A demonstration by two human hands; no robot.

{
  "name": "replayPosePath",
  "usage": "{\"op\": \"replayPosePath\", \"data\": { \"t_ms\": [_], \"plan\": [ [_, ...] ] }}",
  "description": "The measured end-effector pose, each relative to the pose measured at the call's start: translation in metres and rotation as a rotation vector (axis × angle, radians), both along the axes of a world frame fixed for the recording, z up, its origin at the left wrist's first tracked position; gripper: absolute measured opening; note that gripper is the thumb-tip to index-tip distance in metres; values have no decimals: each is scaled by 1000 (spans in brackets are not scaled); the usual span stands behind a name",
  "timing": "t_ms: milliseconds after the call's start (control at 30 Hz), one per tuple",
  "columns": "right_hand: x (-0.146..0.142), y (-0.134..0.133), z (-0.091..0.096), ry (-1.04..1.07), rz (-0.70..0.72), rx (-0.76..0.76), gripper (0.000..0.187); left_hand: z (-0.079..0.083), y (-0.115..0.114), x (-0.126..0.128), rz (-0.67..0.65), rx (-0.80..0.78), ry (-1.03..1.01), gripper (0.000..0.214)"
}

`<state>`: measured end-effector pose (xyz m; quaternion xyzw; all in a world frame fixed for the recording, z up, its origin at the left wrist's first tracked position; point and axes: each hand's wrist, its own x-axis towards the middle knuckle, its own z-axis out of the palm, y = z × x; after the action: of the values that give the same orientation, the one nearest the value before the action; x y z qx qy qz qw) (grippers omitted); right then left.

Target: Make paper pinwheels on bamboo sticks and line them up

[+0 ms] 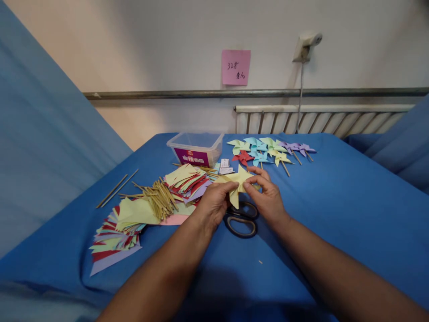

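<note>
A pale yellow paper pinwheel [238,195] is held up between my two hands over the table. My left hand [216,200] pinches its left side, thumb on the front near the centre. With thumb and fingers, my right hand [266,197] grips it close to the middle from the right. Whether a pin or stick sits at its centre is hidden by the fingers. Just below lie scissors [241,226] with black handles, their blades out of sight. Left of my hands, cut paper sheets [187,182] and a pile of short sticks [160,199] lie together.
A clear plastic tub [196,150] stands at the back, with small white boxes [225,166] beside it. Several finished pinwheels [258,145] lie at the back right. More fanned paper [115,237] and two loose sticks [117,190] are on the left. Blue cloth covers the table [338,214].
</note>
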<state>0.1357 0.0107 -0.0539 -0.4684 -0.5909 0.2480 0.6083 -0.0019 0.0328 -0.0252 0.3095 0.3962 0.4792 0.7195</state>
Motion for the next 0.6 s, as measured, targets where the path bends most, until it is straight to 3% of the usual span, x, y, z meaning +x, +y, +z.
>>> {"op": "replayPosePath", "data": {
  "t_ms": [400,600],
  "plan": [
    [0,0,-1,185,110,-78,13,2,-4,0,-56,85,70,21],
    [-3,2,-2,151,98,-64,13,5,-2,-3,-17,4,36,20]
  ]
}}
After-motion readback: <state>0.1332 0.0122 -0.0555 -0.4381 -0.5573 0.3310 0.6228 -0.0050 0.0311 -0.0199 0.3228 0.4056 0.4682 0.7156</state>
